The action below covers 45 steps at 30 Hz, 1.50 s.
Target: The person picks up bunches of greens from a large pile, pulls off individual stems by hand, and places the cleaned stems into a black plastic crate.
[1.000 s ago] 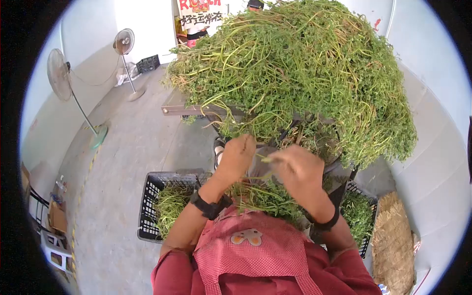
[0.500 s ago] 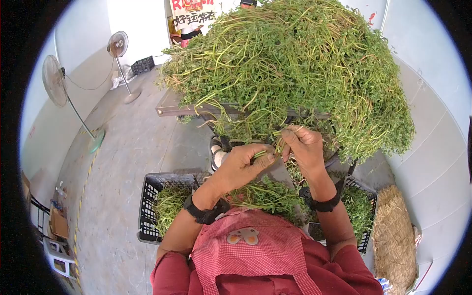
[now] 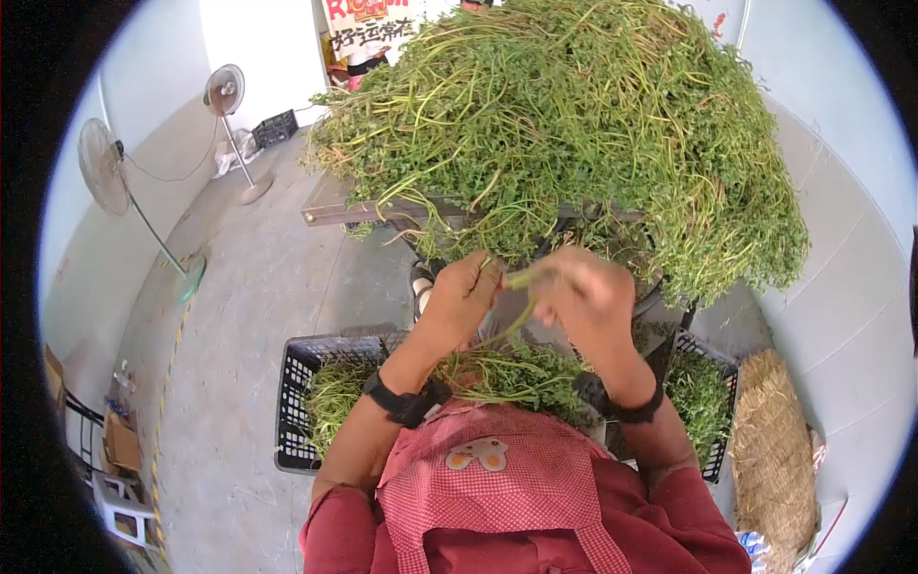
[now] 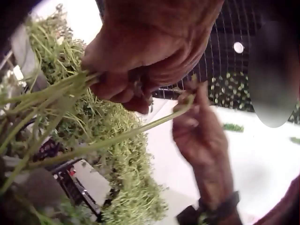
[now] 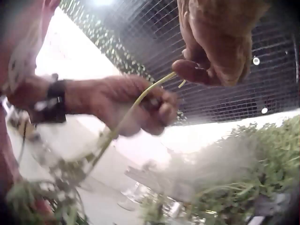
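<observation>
My left hand (image 3: 462, 298), its fingers curled, grips a few thin green stems in front of my apron; in the left wrist view these stems (image 4: 42, 96) fan out beside it. A little to the right, my right hand (image 3: 591, 295), blurred, pinches the end of a long green stem (image 5: 140, 97) between thumb and fingers. That stem bends down past my left hand in the right wrist view. Below both hands, a loose heap of leafy greens (image 3: 526, 381) lies on my lap. The large pile of leafy greens (image 3: 574, 124) rises on a table just beyond them.
A black crate (image 3: 290, 402) holding stems stands on the floor at left, another crate (image 3: 730, 378) with greens at right. Beside that lies a straw bundle (image 3: 775, 450). The table edge (image 3: 349, 212) sticks out ahead. Two standing fans (image 3: 105, 167) are at far left.
Half a second ago the hands met at a short piece of stem; now the right hand has moved slightly down and a long bent stem shows between them. The left hand has turned knuckles up.
</observation>
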{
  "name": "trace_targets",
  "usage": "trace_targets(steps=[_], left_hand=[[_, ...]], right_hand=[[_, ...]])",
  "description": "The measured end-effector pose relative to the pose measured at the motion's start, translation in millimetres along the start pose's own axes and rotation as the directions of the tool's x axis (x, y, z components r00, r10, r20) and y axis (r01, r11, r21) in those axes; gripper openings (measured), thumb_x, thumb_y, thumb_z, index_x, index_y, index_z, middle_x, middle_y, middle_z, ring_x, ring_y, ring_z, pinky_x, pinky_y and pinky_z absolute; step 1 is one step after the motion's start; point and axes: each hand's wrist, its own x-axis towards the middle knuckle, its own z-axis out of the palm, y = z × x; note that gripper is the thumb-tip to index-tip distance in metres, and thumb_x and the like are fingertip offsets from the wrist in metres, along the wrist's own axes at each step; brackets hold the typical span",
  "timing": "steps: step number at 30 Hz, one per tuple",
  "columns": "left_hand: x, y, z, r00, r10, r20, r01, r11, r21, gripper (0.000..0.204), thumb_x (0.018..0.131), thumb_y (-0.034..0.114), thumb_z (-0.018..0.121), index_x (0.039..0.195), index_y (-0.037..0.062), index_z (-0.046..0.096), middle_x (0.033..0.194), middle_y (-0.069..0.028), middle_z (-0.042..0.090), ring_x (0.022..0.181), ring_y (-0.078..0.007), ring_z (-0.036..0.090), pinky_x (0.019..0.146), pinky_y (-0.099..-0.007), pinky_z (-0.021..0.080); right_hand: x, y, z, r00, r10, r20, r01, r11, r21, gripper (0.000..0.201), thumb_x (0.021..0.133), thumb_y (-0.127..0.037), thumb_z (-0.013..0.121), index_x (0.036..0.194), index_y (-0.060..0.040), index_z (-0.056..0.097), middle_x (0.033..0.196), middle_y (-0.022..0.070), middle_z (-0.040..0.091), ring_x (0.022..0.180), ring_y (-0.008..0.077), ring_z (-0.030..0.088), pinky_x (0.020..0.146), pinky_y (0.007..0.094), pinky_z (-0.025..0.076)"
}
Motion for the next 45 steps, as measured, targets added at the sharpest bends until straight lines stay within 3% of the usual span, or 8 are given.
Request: trace_targets(steps=[2,12,16,22,26,30,35,45], left_hand=[[0,3,2,0.991,0.105,0.081,-0.053,0.876,-0.479,0.024,0.097,0.026,0.044,0.088,0.0064,0.054,0.068,-0.0029,0.059,0.054,-0.01,0.043,0.049,-0.0261,0.039],[-10,19,5,0.977,-0.025,0.213,0.129,0.862,-0.49,0.021,0.097,0.026,0.045,0.1,0.0075,0.054,0.071,0.0015,0.056,0.056,-0.0033,0.042,0.046,-0.0187,0.033],[-19,-5,23,0.976,0.199,0.093,-0.179,0.967,-0.183,0.017,0.094,0.017,0.047,0.099,0.0031,0.055,0.068,-0.0054,0.055,0.058,-0.0161,0.05,0.055,-0.0323,0.041],[-10,-47,12,0.99,-0.001,-0.138,0.026,0.984,0.178,0.019,0.092,0.015,0.046,0.09,-0.0005,0.056,0.066,-0.0122,0.055,0.062,-0.0297,0.056,0.057,-0.0367,0.044],[-23,-58,-45,0.802,-0.568,-0.187,0.363,0.711,-0.603,0.025,0.093,0.024,0.047,0.083,0.0036,0.058,0.057,0.0031,0.045,0.052,-0.0093,0.041,0.051,-0.0267,0.036],[-44,-77,-96,0.804,-0.536,-0.259,0.291,0.734,-0.614,0.018,0.088,0.024,0.05,0.084,0.0077,0.056,0.058,0.0024,0.04,0.052,-0.0105,0.038,0.052,-0.0259,0.038],[-68,-84,-110,0.742,-0.573,-0.349,0.179,0.671,-0.719,0.017,0.092,0.023,0.05,0.087,0.0074,0.054,0.058,0.0047,0.037,0.048,-0.0084,0.035,0.046,-0.0228,0.037],[-105,-98,-105,0.702,-0.68,-0.213,0.289,0.545,-0.787,0.035,0.091,0.035,0.056,0.067,0.016,0.038,0.053,0.0072,0.031,0.043,-0.0039,0.027,0.038,-0.0212,0.02]], right_hand=[[8,31,5,0.994,0.087,-0.073,-0.067,0.967,0.245,0.015,0.086,-0.01,0.061,0.092,0.0026,0.065,0.073,0.0048,0.064,0.054,0.0089,0.059,0.048,0.0216,0.047],[9,75,3,0.969,0.163,-0.183,-0.066,0.892,0.447,0.019,0.087,-0.012,0.062,0.094,0.005,0.066,0.066,0.0081,0.064,0.055,0.0107,0.061,0.05,0.023,0.049],[-1,69,7,0.968,0.2,-0.154,-0.151,0.948,0.282,0.016,0.084,-0.009,0.065,0.094,0.0029,0.067,0.073,0.009,0.066,0.059,0.013,0.062,0.05,0.0255,0.05],[-24,14,15,0.875,-0.479,0.071,0.472,0.812,-0.343,0.014,0.075,-0.002,0.064,0.089,-0.0046,0.066,0.083,0.0117,0.064,0.068,0.0246,0.062,0.06,0.031,0.051],[4,46,-48,0.859,-0.487,-0.157,0.201,0.603,-0.772,0.027,0.074,-0.006,0.067,0.101,-0.0068,0.063,0.096,0.0134,0.064,0.085,0.0308,0.063,0.072,0.0353,0.051],[7,58,-69,0.916,-0.27,-0.295,-0.053,0.648,-0.759,0.042,0.074,-0.01,0.069,0.115,-0.0076,0.058,0.111,0.0154,0.061,0.098,0.031,0.06,0.083,0.0365,0.05],[-24,71,-16,0.897,0.066,0.438,0.105,0.929,-0.354,0.048,0.079,-0.018,0.065,0.122,-0.0008,0.052,0.117,0.015,0.058,0.104,0.0271,0.058,0.09,0.0348,0.046],[-31,54,-6,0.793,0.114,0.599,0.237,0.847,-0.475,0.037,0.08,-0.026,0.062,0.108,-0.0032,0.058,0.101,0.0167,0.061,0.095,0.0342,0.057,0.08,0.0427,0.045]])
